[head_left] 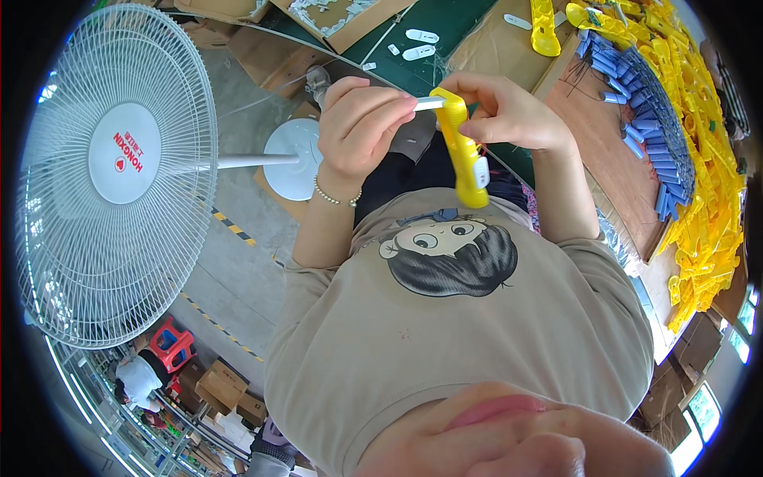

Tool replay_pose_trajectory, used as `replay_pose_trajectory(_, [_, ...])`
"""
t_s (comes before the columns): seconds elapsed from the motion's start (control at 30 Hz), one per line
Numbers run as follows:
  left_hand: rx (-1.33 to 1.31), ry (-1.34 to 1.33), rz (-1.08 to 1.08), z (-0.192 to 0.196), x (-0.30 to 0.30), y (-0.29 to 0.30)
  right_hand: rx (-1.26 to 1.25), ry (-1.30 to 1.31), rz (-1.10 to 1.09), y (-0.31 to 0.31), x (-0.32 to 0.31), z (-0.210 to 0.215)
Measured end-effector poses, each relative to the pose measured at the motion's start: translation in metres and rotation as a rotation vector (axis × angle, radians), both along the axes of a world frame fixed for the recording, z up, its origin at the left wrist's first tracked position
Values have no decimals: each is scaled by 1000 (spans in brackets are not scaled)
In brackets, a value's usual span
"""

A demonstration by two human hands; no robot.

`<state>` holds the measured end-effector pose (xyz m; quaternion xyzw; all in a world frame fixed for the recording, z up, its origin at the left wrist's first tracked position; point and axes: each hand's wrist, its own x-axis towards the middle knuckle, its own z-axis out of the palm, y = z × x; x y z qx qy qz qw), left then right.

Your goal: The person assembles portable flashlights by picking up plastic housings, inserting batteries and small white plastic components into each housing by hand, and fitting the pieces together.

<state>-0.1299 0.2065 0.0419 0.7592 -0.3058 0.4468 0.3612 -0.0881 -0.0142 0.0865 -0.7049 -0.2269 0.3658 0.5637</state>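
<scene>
**White strip goes into yellow handle**

Nearest me, above the beige shirt point(445, 318), the right hand point(509, 111) fingers pinch the yellow plastic handle point(465, 155). Left hand point(358, 123) fingers pinch a white strip point(429, 103) at its top. I think the strip may slip sideways if pushed crooked.

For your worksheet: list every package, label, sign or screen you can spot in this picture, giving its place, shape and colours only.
Fan badge: round white disc with red markings, centre of the fan grille, left.
Cardboard boxes: brown, on the floor, lower left.
Open cardboard box: brown, shallow, holding white parts, top centre.
Shirt print: cartoon face with dark hair, on the beige shirt.
No screens seen.
</scene>
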Motion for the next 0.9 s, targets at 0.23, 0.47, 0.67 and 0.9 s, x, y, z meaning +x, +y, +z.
replay_pose_trajectory(0.23, [-256,200,-312,-15,-8,-22,296,158,-121,3,0,-10])
replay_pose_trajectory(0.47, [-1073,1332,-1164,-21,-14,-29,446,256,16,14,-9,-18])
replay_pose_trajectory(0.67, [-1125,1104,-891,-44,-30,-62,346,189,-174,12,-6,-7])
replay_pose_trajectory(0.9, [-533,919,-538,-36,-28,-58,440,-47,-515,25,-13,-19])
